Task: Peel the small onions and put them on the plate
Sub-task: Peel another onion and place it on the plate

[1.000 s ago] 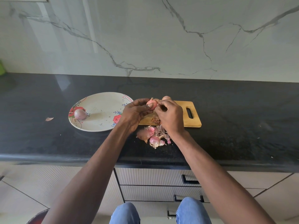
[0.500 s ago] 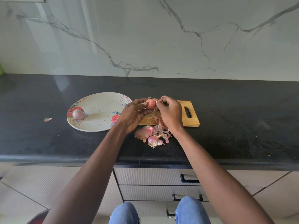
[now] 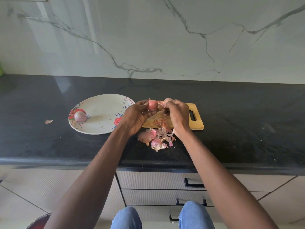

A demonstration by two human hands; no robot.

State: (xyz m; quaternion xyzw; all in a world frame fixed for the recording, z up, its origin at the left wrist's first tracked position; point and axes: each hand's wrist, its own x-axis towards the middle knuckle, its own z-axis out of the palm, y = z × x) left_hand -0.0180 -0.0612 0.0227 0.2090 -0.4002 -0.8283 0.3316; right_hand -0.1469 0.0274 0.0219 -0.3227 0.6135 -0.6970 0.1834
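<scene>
My left hand (image 3: 137, 115) grips a small pink onion (image 3: 152, 104) above the left end of the wooden cutting board (image 3: 197, 124). My right hand (image 3: 178, 115) pinches a strip of skin (image 3: 161, 103) pulled off that onion's right side. Another onion (image 3: 168, 100) peeks out behind my right hand. One peeled onion (image 3: 80, 116) lies on the left side of the floral plate (image 3: 102, 128). A heap of peels (image 3: 156, 138) lies on the counter just in front of the board.
The black counter (image 3: 247, 129) runs to a marble wall behind. A stray bit of skin (image 3: 48, 121) lies left of the plate. Drawers with black handles (image 3: 194, 183) sit below the counter edge.
My hands have drawn slightly apart, and the right hand has pulled a strip of skin away from the onion held in the left.
</scene>
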